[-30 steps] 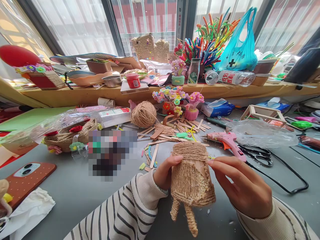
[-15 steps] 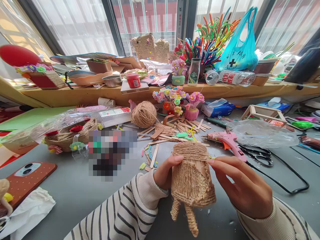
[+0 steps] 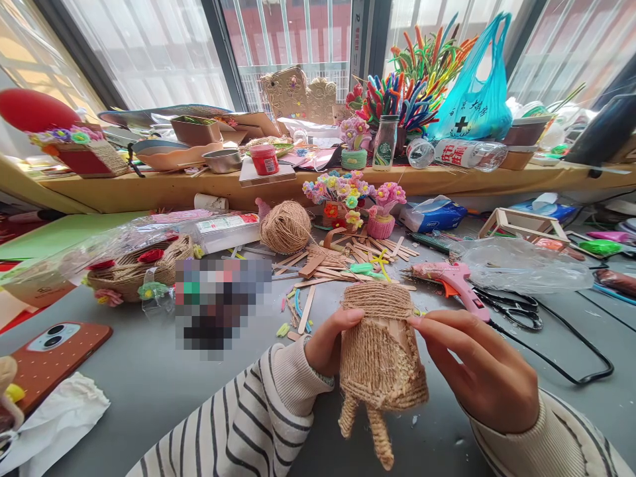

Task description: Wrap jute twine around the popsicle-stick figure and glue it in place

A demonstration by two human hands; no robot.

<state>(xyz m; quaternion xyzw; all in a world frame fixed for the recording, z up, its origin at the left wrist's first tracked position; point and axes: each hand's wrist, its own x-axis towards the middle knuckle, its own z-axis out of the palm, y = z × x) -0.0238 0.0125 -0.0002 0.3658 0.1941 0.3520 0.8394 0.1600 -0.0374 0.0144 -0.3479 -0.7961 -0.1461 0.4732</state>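
In the lower middle, my left hand (image 3: 334, 341) is closed around a twine-wrapped craft body (image 3: 382, 358), its thumb pressing the left edge below the upper band of twine. Two short twine-wrapped legs stick out from the bottom of the piece. A bare wooden patch and pale, rough glue show on its front, between the wound rows. At the right edge, the thumb and forefinger of my right hand (image 3: 479, 371) are pinched against the twine of the upper band. The fingertips cover whatever strand is between them. My left fingers are hidden behind the piece.
Behind the piece lie scattered wooden craft sticks (image 3: 328, 265) and a twine ball (image 3: 285, 227). A pink glue gun (image 3: 454, 281), scissors (image 3: 514, 308) and a black cable (image 3: 589, 381) are at the right. To the left are a phone (image 3: 57, 361) and crumpled tissue (image 3: 64, 424).
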